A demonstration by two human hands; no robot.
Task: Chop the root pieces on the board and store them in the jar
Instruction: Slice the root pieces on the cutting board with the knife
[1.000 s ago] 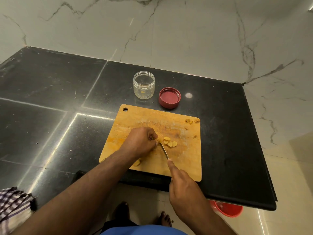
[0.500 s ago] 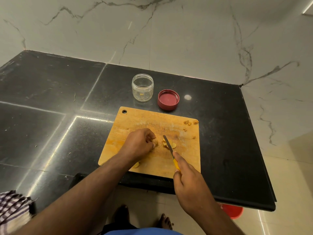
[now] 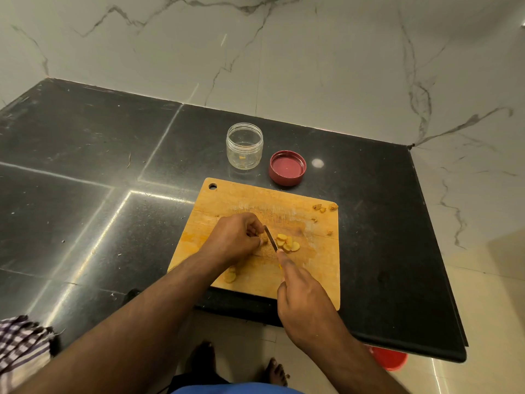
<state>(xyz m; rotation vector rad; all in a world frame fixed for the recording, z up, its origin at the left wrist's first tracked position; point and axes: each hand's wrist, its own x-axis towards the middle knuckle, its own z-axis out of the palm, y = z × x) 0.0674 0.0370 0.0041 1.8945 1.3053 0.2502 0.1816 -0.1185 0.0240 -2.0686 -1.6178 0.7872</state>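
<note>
Both hands are working at the middle of the cutting board. The left hand is curling its fingers over a small root piece and pinning it to the wood, while the right hand is gripping a knife by its yellow handle, the forefinger lying along the spine and the blade standing just beside the left fingertips. A little heap of cut slices is lying on the far side of the blade, and two more slices are sitting near the board's front edge, partly under the left forearm. Scraps are resting at the far right corner.

Behind the board, on the black tabletop, the clear jar is standing open and nearly empty, with its red lid lying upturned just beside it.

Chopping looks to be well under way, with storing not yet begun. The chief risk seems to be a nicked fingertip, since the held piece is small and the blade is running close to the fingers. The board's near right corner is overhanging the tabletop edge, so hard pressure there could tip it, and the front slices could roll to the floor.
</note>
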